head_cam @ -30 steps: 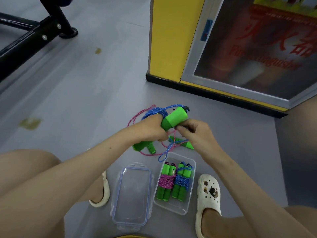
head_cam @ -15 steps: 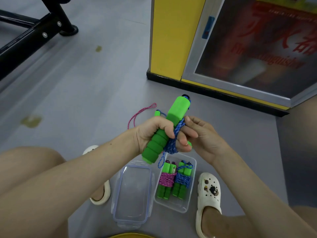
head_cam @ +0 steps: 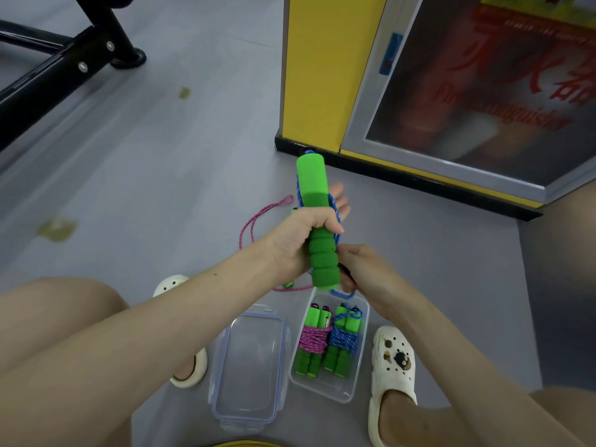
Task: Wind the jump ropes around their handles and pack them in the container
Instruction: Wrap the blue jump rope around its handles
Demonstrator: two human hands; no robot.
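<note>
My left hand (head_cam: pixel 301 235) grips the green foam handles (head_cam: pixel 317 217) of a jump rope, held nearly upright above the floor. Its blue rope (head_cam: pixel 335 209) runs down the right side of the handles. My right hand (head_cam: pixel 364 271) pinches that blue rope just below the handles' lower end. A clear plastic container (head_cam: pixel 361 379) stands on the floor below my hands. It holds a pink-wound rope bundle (head_cam: pixel 312 338) and a blue-wound rope bundle (head_cam: pixel 343 338), both with green handles. A loose pink rope (head_cam: pixel 258 217) lies on the floor behind my left hand.
The container's clear lid (head_cam: pixel 250 366) lies left of it. White clogs (head_cam: pixel 392 375) and my bare knees flank both. A yellow fire-extinguisher cabinet (head_cam: pixel 317 69) rises ahead, and a black metal frame (head_cam: pixel 61 69) crosses the far left of the grey floor.
My left hand has turned the green handles upright and lifted them. My right hand has dropped from beside the handles to below their lower end, pulling the blue rope down.
</note>
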